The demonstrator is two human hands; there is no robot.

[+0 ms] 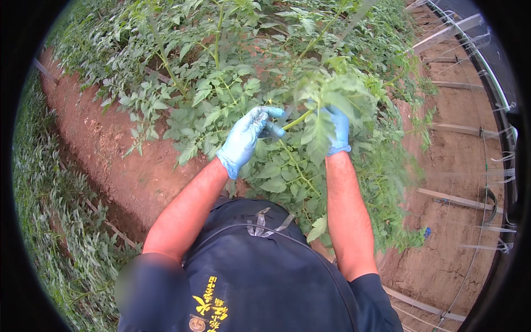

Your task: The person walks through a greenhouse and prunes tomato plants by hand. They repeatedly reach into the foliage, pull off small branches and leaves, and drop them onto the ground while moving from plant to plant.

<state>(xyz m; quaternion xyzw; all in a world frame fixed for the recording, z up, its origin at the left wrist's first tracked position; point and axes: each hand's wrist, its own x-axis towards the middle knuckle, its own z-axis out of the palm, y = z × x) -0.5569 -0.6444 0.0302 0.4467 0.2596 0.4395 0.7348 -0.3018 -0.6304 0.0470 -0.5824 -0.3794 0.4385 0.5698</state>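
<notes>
Both of my hands wear thin light-blue gloves and are at a tomato plant in front of me. My left hand (251,135) has its fingers curled beside a green tomato stem (298,120). Whether they close on anything is not clear. A translucent strip (289,112) shows faintly by its fingertips. My right hand (341,130) is at the upper part of that stem, among the shoot's leaves (318,133). The leaves cover most of its fingers, so its grip is hidden. Part of the leafy top is blurred.
Dense tomato plants (207,87) fill the bed ahead, with more foliage (54,199) at far left. Between them runs a bare soil strip (112,137). On the right, pale bars (456,199) cross brown ground beside a rail with tied white strips (508,155).
</notes>
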